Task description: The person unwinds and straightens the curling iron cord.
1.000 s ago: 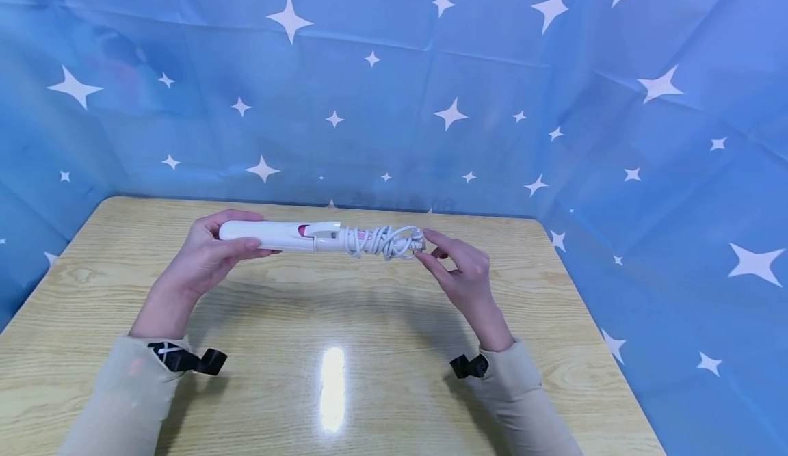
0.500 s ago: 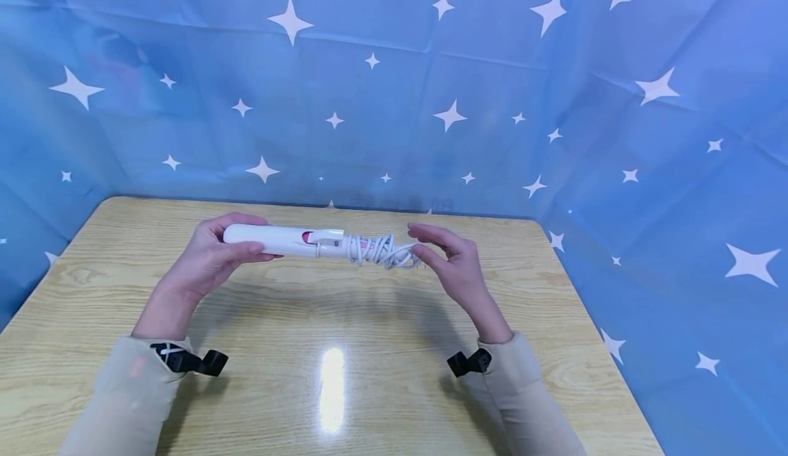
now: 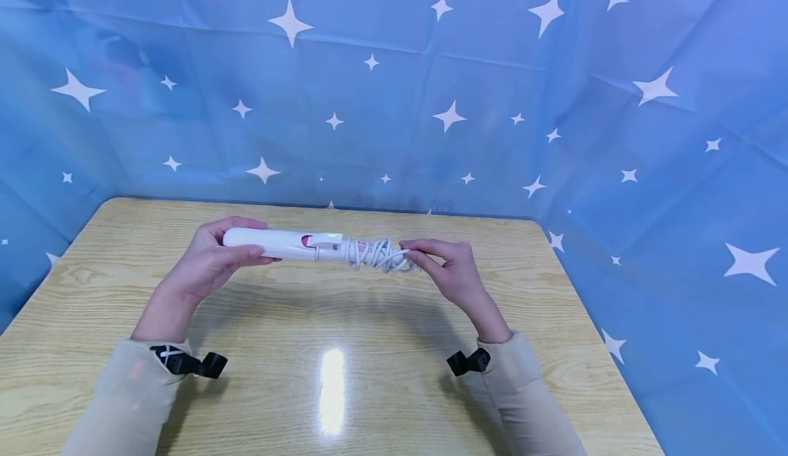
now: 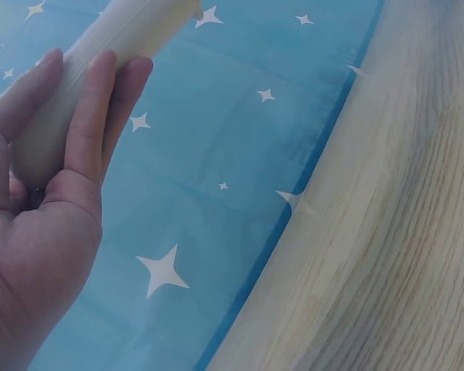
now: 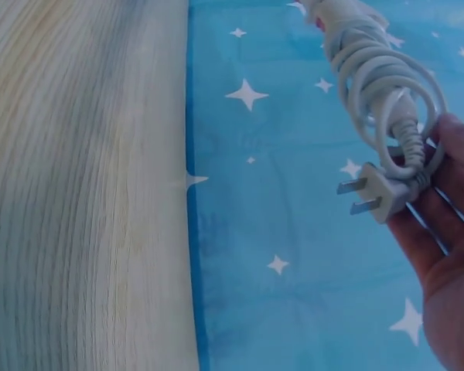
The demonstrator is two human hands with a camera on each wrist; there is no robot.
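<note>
A white hair iron [image 3: 286, 244] with a reddish spot near its lever is held level above the table. My left hand [image 3: 200, 264] grips its rounded end, thumb on the near side. In the left wrist view that hand's fingers lie along the white barrel [image 4: 127, 39]. Around the iron's other end winds a pale grey-white power cord [image 3: 374, 254]. My right hand [image 3: 452, 275] pinches a loop of this cord at the end. The right wrist view shows the two-pin plug [image 5: 383, 193] hanging by the fingers, its prongs pointing away from the palm.
Below the hands spreads a wood-grain table [image 3: 265, 387] with a bright light reflection. A blue curtain [image 3: 394, 87] with white stars stands behind it and along the right side. Both wrists carry small black cameras.
My right hand has moved slightly left, parted its fingers from the cord's end, then pinched the cord again. The hair iron has sunk a little; my left hand keeps its grip.
</note>
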